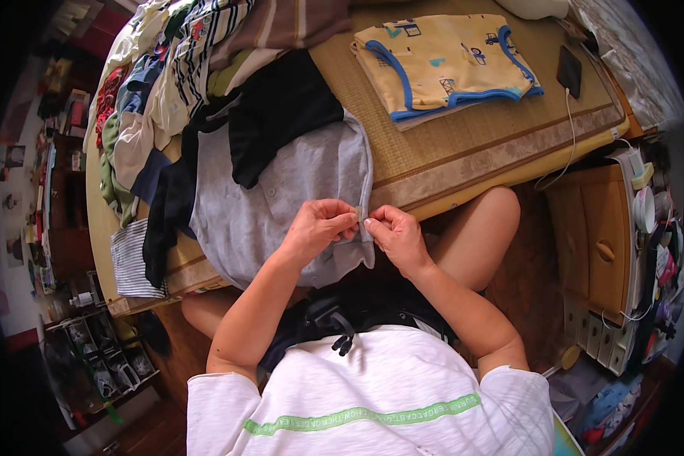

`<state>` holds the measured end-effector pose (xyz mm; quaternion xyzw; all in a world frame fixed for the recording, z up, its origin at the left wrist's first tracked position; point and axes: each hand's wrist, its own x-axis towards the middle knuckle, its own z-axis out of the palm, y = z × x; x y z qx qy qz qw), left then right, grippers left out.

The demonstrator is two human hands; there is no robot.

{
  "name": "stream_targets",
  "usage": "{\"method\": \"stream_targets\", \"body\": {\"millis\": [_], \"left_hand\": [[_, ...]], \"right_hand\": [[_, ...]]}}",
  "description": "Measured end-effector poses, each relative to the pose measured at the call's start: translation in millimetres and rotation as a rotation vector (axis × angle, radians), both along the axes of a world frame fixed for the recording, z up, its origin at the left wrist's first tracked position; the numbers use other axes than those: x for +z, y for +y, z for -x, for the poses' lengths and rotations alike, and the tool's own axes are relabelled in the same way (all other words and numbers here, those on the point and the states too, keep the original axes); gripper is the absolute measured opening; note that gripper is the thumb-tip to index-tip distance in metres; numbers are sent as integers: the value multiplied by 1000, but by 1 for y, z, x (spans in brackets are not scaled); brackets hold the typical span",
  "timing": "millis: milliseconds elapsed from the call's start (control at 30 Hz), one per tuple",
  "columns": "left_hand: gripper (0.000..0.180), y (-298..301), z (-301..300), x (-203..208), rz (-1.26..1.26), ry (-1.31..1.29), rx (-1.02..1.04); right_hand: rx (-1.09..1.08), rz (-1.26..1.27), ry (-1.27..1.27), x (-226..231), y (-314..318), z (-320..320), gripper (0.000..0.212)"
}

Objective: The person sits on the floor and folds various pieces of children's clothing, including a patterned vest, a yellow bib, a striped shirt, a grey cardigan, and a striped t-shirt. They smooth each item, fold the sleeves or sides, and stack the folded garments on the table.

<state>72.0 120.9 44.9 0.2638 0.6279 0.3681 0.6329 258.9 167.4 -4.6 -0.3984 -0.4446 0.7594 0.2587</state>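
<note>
Both hands, left hand (317, 225) and right hand (394, 234), pinch the front edge of the soft grey buttoned garment (281, 205) draped over the woven mat bed (471, 140), so keeping that edge taut and aligned probably fastens it neatly.

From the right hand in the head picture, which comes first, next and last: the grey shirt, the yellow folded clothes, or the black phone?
1. Grey shirt: its edge is pinched in the right hand.
2. Yellow folded clothes: up on the mat, beyond the hand.
3. Black phone: farther up and to the right, near the mat's corner.
</note>
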Motion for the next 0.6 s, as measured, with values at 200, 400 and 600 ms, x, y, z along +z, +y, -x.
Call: {"method": "stream_targets", "body": {"millis": [200,400,600], "left_hand": [[13,-8,-2,1,-38,-15,74],[51,-10,59,22,-568,1383,390],[46,-4,147,-27,-616,1331,375]], "right_hand": [[-10,-139,-146,-1,7,-11,12],[-139,-551,-369,15,27,-40,8],[-30,-783,-334,60,34,19,11]]}}
